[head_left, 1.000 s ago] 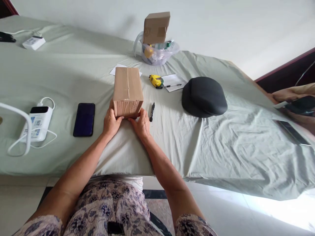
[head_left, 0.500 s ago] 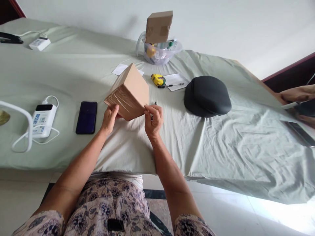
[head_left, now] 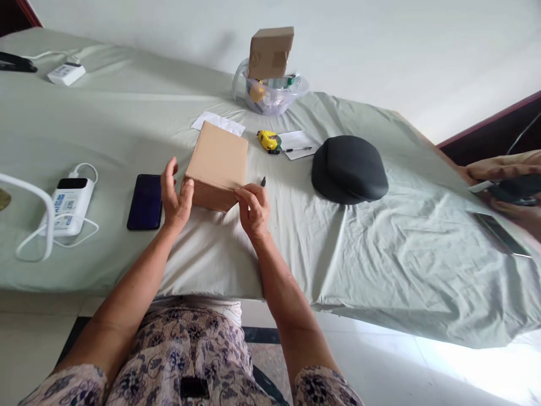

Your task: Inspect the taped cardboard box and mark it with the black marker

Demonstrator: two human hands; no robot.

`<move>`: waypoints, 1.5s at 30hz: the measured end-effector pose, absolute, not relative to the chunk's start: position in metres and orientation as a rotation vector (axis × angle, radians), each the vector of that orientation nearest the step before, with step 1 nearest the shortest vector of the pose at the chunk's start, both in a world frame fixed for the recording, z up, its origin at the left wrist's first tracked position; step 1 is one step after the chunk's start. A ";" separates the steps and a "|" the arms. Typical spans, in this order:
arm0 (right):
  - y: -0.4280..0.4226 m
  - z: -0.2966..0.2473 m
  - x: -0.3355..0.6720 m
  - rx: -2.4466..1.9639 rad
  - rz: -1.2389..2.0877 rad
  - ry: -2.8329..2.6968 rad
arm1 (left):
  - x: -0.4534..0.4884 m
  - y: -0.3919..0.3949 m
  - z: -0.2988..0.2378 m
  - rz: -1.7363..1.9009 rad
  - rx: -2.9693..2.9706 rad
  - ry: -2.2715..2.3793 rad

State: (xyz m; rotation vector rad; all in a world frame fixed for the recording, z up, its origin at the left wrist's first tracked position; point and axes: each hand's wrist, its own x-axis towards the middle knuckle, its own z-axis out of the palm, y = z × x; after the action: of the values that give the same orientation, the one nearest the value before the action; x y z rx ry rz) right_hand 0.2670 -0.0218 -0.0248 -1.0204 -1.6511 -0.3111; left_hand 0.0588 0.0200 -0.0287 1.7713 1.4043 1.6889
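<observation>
A brown cardboard box point(head_left: 217, 155) sits on the cloth-covered table in front of me, its plain top face up. My left hand point(head_left: 176, 197) is at the box's near left corner, fingers spread apart, with the thumb against the edge. At the near right corner, my right hand point(head_left: 253, 210) pinches the box's edge between thumb and fingers. The tip of a black pen point(head_left: 263, 181) shows just beyond my right hand; the rest of it is hidden. White paper point(head_left: 224, 123) lies behind the box.
A dark phone point(head_left: 144, 202) and a white power bank point(head_left: 71, 208) with cables lie left. Behind are a yellow tape measure point(head_left: 267, 140), a notepad point(head_left: 298, 144), and a basin point(head_left: 276, 101) bearing another box point(head_left: 270, 53). Rightward are a black case point(head_left: 350, 169) and another person's hands point(head_left: 502, 169).
The box has come down from a tilted hold to sit with its top face up. My left fingers have come out from under it and spread. My right hand stays at its corner.
</observation>
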 end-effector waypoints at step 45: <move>-0.030 -0.023 0.246 -0.973 -0.055 -1.715 | 0.078 0.003 -0.021 1.569 2.350 1.257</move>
State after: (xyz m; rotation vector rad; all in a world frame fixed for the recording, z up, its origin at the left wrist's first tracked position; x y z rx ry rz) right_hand 0.2463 -0.0300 -0.0226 -0.9732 -1.7150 -0.0550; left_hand 0.0782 0.0026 -0.0209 2.3504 1.2572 1.5687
